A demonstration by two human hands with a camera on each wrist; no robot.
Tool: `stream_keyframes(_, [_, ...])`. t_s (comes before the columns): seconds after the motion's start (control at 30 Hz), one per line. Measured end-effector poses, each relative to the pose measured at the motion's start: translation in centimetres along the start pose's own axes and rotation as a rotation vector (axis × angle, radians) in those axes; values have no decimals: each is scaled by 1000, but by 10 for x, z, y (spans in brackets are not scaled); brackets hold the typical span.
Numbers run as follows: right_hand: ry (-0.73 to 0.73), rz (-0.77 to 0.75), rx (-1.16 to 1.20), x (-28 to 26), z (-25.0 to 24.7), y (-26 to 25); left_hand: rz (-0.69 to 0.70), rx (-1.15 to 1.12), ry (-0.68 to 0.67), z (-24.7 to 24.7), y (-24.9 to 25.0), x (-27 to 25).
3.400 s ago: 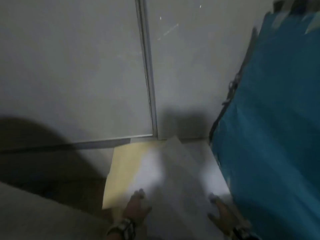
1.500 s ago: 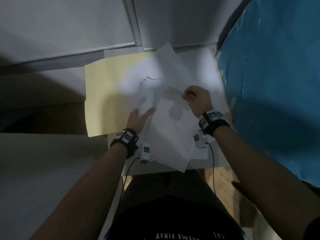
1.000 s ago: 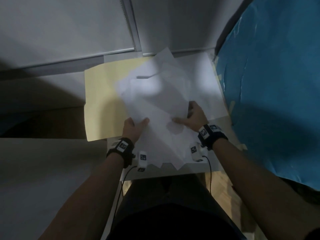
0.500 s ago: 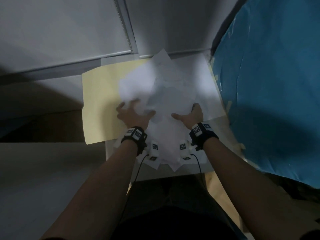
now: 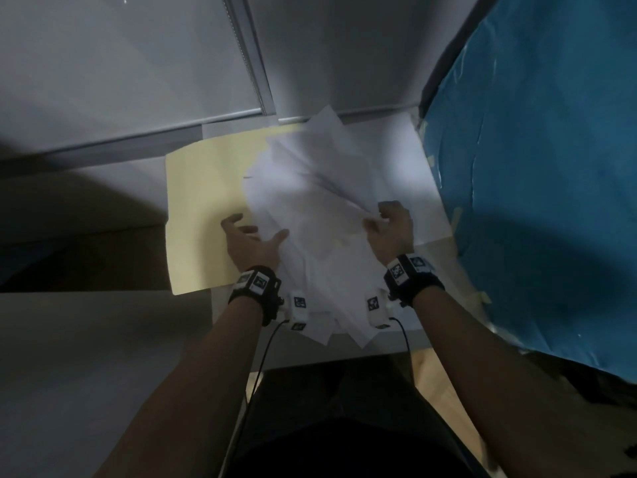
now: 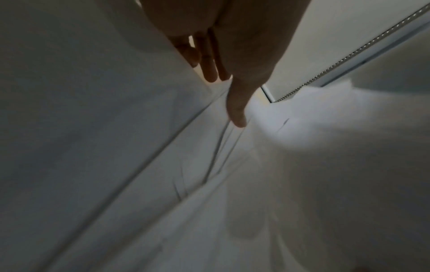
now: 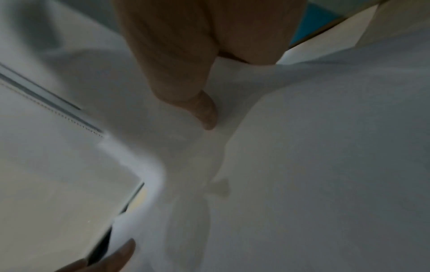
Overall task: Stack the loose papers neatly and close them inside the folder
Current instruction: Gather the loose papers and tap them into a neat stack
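Observation:
An open yellow folder (image 5: 203,208) lies flat on the table. A messy pile of white papers (image 5: 310,208) fans out over its right half and past its near edge. My left hand (image 5: 253,241) is at the pile's left edge, with its thumb (image 6: 237,114) on top of the papers (image 6: 302,184) and its fingers curled beside them, partly hidden by a sheet. My right hand (image 5: 391,229) grips the pile's right edge, fingers curled over it. In the right wrist view its thumb (image 7: 204,112) presses on the papers (image 7: 325,165).
A blue sheet (image 5: 534,167) hangs close on the right of the small white table (image 5: 396,343). A grey wall with a vertical metal strip (image 5: 251,63) stands right behind the table. My lap is under the near edge.
My view dropped from the wall to the table. Both hands went from pressing flat on the pile to its sides: the left slid to the left edge, the right curled round the right edge.

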State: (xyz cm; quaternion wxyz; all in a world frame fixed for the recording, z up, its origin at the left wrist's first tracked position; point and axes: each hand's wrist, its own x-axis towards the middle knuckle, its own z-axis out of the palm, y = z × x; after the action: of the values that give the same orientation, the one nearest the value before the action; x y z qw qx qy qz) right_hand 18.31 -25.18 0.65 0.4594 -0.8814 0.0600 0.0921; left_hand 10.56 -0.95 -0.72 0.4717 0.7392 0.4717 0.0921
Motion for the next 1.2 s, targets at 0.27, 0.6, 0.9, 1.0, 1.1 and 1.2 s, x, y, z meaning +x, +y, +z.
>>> stream_keyframes(0.27, [-128, 127, 480, 7, -54, 3, 22, -198, -462, 8, 22, -4])
stream_keyframes(0.6, [-379, 287, 485, 6, -62, 10, -227, -336, -654, 4, 33, -11])
stream_keyframes(0.9, [-375, 238, 175, 6, -12, -6, 33, 56, -595, 17, 30, -32])
stream_keyframes(1.0, [-287, 180, 180, 5, -33, -24, 60, -89, -499, 10, 40, -38])
stream_keyframes(1.1, [-147, 60, 281, -3, -72, -56, 80, -323, -448, -1, 67, -48])
stream_keyframes(1.2, [-114, -89, 441, -11, -99, -83, 61, -434, -396, -10, 87, -58])
